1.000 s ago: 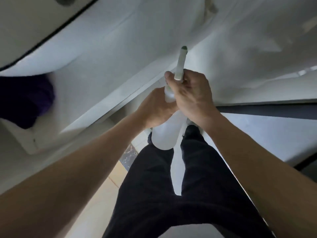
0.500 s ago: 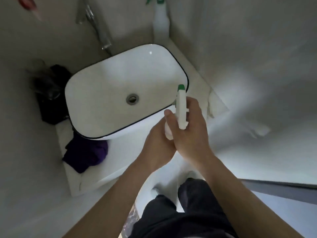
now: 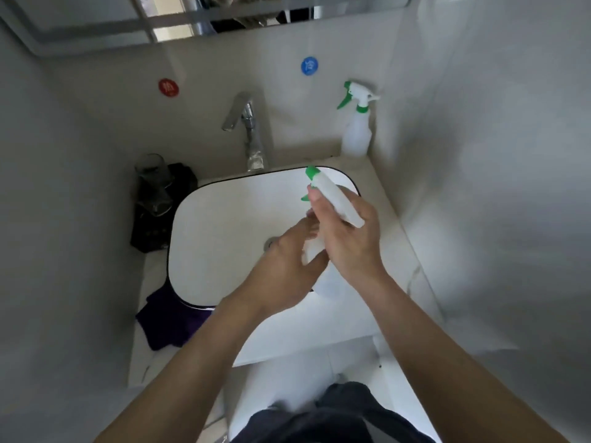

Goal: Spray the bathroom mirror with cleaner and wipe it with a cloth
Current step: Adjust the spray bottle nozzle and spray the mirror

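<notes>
From the head view I saw one mirror (image 3: 80,24), only its lower strip showing along the top edge, above the back wall. Below it was one pale counter (image 3: 388,212) boxed in by walls on the left, back and right. One white basin (image 3: 211,238) with a thin dark rim sat on it and took up most of the counter.

Two bare forearms came up from the bottom and met over the basin's right half. The left hand (image 3: 284,270) had its fingers wrapped round the body of the held spray bottle (image 3: 335,203), low down. The right hand (image 3: 348,241) was curled tight round the neck and trigger head, with the green nozzle tip poking out above the fingers and aimed towards the back wall. The bottle was tilted, off the counter, and carried by both hands.

There was one purple cloth (image 3: 169,321), bunched at the front left corner of the counter. Its edge was tucked under the basin rim and neither hand touched it.

I counted two spray bottles. The second spray bottle (image 3: 355,132) stood upright in the back right corner, white with a green trigger and collar, well apart from the hands.

One chrome faucet (image 3: 246,129) stood behind the basin, centre. One dark glass (image 3: 153,183) sat on a black object (image 3: 150,231) left of the basin. I could not tell what that object was.

There were two round wall stickers, a red sticker (image 3: 168,87) left of the faucet and a blue sticker (image 3: 309,66) to its right. One drain (image 3: 271,243) showed, half hidden by the left hand.
</notes>
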`<action>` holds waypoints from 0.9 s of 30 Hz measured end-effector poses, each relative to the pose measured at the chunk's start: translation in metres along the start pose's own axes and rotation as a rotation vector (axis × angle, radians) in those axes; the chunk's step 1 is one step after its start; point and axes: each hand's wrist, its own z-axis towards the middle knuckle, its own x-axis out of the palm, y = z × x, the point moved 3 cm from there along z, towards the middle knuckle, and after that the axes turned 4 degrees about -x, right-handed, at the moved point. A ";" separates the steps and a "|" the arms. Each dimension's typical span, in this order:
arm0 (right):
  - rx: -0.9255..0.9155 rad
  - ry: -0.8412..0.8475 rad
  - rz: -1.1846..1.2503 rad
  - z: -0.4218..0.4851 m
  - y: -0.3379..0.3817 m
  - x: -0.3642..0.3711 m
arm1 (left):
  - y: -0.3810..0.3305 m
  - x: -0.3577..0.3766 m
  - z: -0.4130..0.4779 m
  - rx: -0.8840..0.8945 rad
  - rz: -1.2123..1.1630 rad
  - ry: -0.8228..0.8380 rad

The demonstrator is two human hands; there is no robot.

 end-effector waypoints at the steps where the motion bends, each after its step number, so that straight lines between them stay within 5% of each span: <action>1: -0.004 0.004 -0.009 0.006 -0.003 0.003 | 0.009 -0.004 0.001 -0.037 0.011 -0.012; 5: 0.014 0.164 0.013 0.027 -0.015 0.015 | 0.039 -0.032 0.000 -0.110 0.019 -0.193; 9: 0.115 0.308 0.128 0.041 -0.017 0.025 | 0.013 -0.064 0.019 -0.059 -0.221 -0.444; 20: 0.171 0.364 0.173 0.050 -0.024 0.035 | 0.005 -0.051 0.057 -0.040 -0.923 -0.465; 27: 0.176 0.320 0.173 0.050 -0.026 0.041 | 0.009 -0.046 0.051 0.000 -0.854 -0.514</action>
